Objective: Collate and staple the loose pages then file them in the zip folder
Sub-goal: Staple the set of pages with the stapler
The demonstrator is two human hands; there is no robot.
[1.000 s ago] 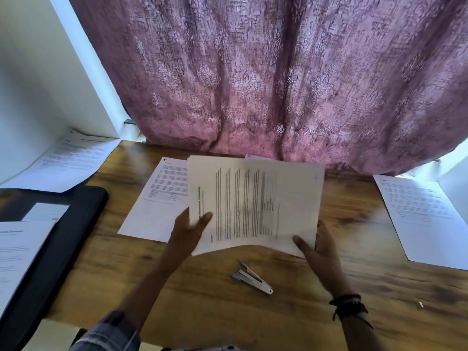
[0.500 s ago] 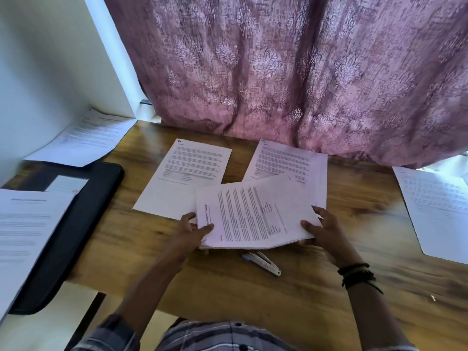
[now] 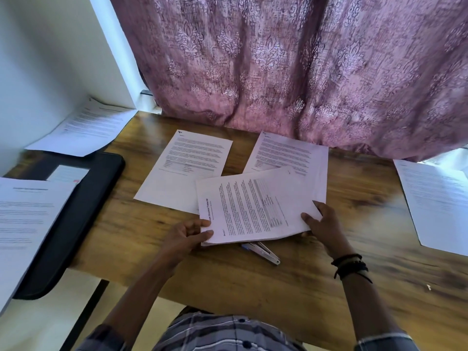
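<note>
White stack of pages [image 3: 255,206] is pinched at both ends, your left hand [image 3: 186,235] and right hand [image 3: 323,224], long axis left-right, with the stapler [image 3: 262,252] just near of its edge, right hand closer.

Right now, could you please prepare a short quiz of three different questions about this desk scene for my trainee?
1. True or false: both hands grip the stack of pages.
2. Where is the stapler? A) on the zip folder B) on the table, partly under the held stack C) in the right hand
3. Fill in: the black zip folder lies on the ___ side of the table.

Key: 1 true: left hand and right hand hold its two ends. 2 B. 3 left.
</note>
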